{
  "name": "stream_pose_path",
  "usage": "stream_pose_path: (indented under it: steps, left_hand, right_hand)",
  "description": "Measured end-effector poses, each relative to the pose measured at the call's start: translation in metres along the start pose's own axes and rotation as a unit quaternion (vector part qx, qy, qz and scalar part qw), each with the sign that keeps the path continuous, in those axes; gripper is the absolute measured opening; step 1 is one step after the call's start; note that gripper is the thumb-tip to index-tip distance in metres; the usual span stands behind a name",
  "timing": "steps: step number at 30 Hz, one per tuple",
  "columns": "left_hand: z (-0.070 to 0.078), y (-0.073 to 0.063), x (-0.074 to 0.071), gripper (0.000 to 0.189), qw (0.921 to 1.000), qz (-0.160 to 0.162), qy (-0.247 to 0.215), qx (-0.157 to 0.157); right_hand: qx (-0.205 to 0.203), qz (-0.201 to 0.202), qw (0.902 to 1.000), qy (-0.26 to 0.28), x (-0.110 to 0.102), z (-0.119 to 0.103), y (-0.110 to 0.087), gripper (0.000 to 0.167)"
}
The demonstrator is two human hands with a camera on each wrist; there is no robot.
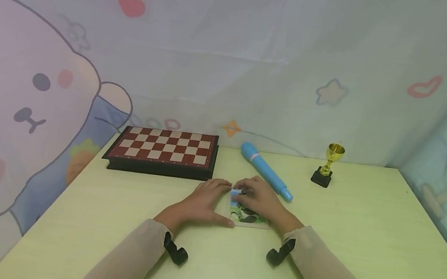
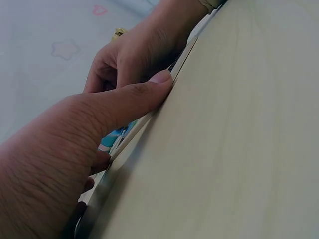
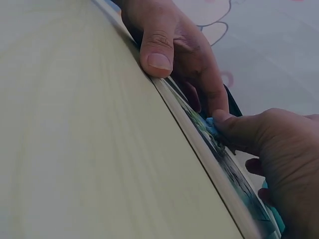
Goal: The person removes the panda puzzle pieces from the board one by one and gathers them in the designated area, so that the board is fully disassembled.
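Observation:
A small flat picture puzzle (image 1: pixel 244 217), with a pale wooden border and a blue, green and black-and-white picture, lies on the table between both hands. My left hand (image 1: pixel 203 202) holds it along its left side, thumb at the near corner and fingers by the far corner. In the right wrist view the left thumb (image 3: pixel 158 57) rests on the border. Over the upper part of the picture, my right hand (image 1: pixel 261 200) has its fingers bent down and covers much of it. Its thumb (image 3: pixel 230 124) pinches a small blue puzzle piece (image 3: pixel 211 122) at the far edge; the opposing fingertips are hidden.
A thick chessboard case (image 1: pixel 160 168) sits at the back left, beyond the left hand. Just behind the right hand lies a blue microphone-shaped stick (image 1: pixel 266 169). A gold trophy cup (image 1: pixel 333 153) on a black base stands farther right. A patterned cloth (image 1: pixel 231 67) hangs behind the table.

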State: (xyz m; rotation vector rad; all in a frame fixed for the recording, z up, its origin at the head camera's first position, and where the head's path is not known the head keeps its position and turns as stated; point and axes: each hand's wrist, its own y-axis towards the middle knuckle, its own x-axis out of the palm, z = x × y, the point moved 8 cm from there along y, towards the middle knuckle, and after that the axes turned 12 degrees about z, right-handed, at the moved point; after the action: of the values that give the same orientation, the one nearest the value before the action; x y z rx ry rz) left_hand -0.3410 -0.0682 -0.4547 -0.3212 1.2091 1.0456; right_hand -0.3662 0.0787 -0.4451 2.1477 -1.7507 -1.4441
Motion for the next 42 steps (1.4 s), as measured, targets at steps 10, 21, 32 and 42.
stream_pose_path:
  steps: [10,21,32,42]
  left_hand:
    - [0.003,-0.004,0.001,0.103,0.9996,0.000,-0.004,0.029]
    - [0.005,-0.003,-0.002,0.094,0.9991,0.000,-0.012,0.042]
    - [0.002,-0.003,0.002,0.097,0.9991,0.001,-0.007,0.043]
    - [0.003,-0.004,0.001,0.099,0.9992,0.000,-0.007,0.039]
  right_hand:
    - [-0.037,-0.008,0.9992,0.012,0.001,-0.008,-0.004,0.023]
    - [-0.041,0.001,0.9990,0.017,-0.001,-0.006,-0.003,0.019]
    - [-0.113,-0.033,0.9925,-0.031,-0.002,-0.023,-0.005,0.018]
    - [-0.115,-0.001,0.9931,-0.022,-0.010,-0.024,-0.009,0.011]
